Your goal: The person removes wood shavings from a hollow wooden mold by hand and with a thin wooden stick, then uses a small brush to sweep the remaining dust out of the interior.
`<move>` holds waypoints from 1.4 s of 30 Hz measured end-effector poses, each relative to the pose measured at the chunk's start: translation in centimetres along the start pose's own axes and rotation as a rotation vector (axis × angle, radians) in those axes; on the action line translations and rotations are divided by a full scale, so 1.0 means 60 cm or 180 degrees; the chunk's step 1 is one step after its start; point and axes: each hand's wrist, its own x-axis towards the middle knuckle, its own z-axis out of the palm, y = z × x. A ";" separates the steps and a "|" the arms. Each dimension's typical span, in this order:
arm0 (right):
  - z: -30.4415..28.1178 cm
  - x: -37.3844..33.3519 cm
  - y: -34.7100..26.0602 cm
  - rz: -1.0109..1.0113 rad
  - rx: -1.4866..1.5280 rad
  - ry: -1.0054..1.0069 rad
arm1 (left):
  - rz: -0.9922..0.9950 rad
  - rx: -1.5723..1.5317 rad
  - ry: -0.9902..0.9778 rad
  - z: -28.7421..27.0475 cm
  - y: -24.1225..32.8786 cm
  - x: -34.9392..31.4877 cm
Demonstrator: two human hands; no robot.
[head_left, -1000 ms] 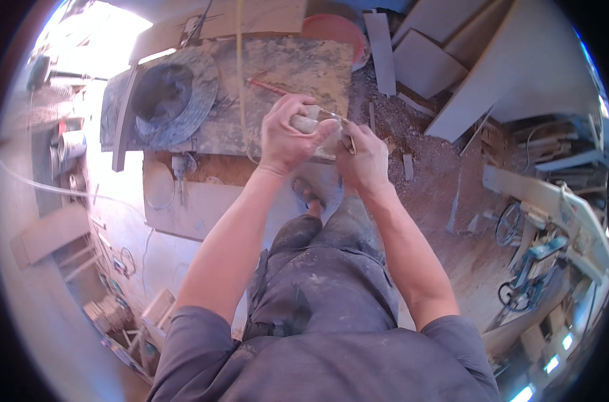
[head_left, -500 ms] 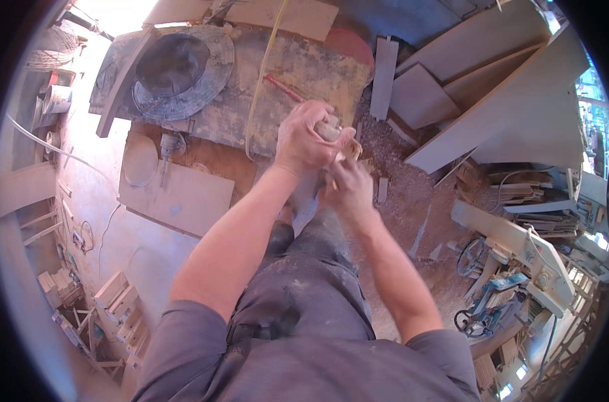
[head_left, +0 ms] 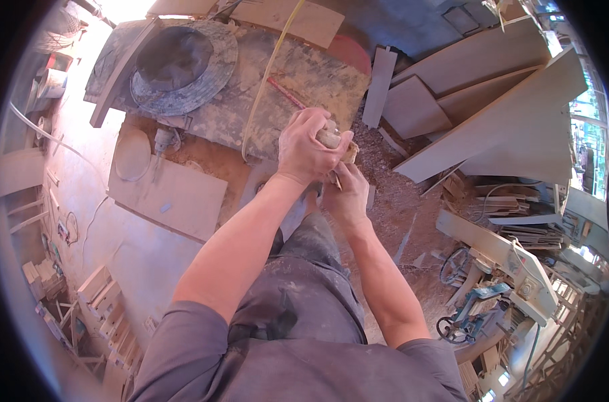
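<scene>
Gripping a small pale wooden piece [head_left: 331, 138] in front of me, I have my left hand [head_left: 309, 147] curled over the top of it, fingers closed tight so that only its rounded end pokes out past my knuckles on the right side. My right hand [head_left: 347, 194] sits just below and touching the left, fingers folded around the lower part of the same piece; a thin pale sliver [head_left: 336, 178] shows between the two hands, though I cannot tell whether it belongs to the piece or is something separate. Most of the wood is hidden inside my two fists.

Both hands are held up in the air above my dusty grey trousers [head_left: 304, 281], well clear of the floor. Beyond my knuckles lies a dusty stone slab [head_left: 304, 74] with a round grey dish-shaped stone [head_left: 177, 63] on its far left part, a red pencil [head_left: 286, 93] lying on it near my left hand, and a yellow cord [head_left: 264, 74] running across it. Pale flat boards [head_left: 499, 100] lean in a stack to my right, and a blue machine [head_left: 475, 308] stands low on the right, well apart from my hands. Sawdust [head_left: 398, 201] covers the ground around my feet.
</scene>
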 end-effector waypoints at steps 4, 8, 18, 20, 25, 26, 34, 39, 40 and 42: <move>-0.038 0.018 0.007 -0.0084 -0.0031 -0.0206 | 0.0074 0.0075 -0.0115 -0.005 0.004 0.001; -0.015 0.008 0.014 -0.0119 -0.0454 -0.0187 | 0.0134 0.0013 -0.0131 -0.005 0.005 0.001; -0.026 0.027 0.039 -0.0233 -0.0167 0.0136 | 0.0054 0.0028 -0.0190 -0.003 0.010 0.009; -0.003 0.013 0.019 -0.0002 -0.0132 0.0033 | 0.0046 0.0063 -0.0187 -0.001 0.015 0.011; -0.018 0.012 0.013 -0.0138 0.0439 -0.0010 | 0.0238 0.0164 -0.0179 -0.007 -0.004 0.010; -0.029 0.006 0.017 -0.0219 0.0546 -0.0002 | 0.0226 0.0130 -0.0179 -0.005 0.001 0.009; -0.026 -0.002 -0.028 0.0380 0.0180 -0.0511 | 0.0056 0.0119 -0.0207 0.004 -0.001 0.011; -0.067 0.004 -0.025 0.0946 0.1120 -0.1035 | 0.0214 0.0077 -0.0124 0.006 -0.005 0.012; -0.075 0.008 -0.023 0.1176 0.1246 -0.1165 | 0.0217 0.0067 -0.0119 0.006 -0.005 0.012; -0.076 0.009 -0.020 0.1100 0.1082 -0.1181 | 0.0231 0.0043 -0.0186 0.004 0.001 0.013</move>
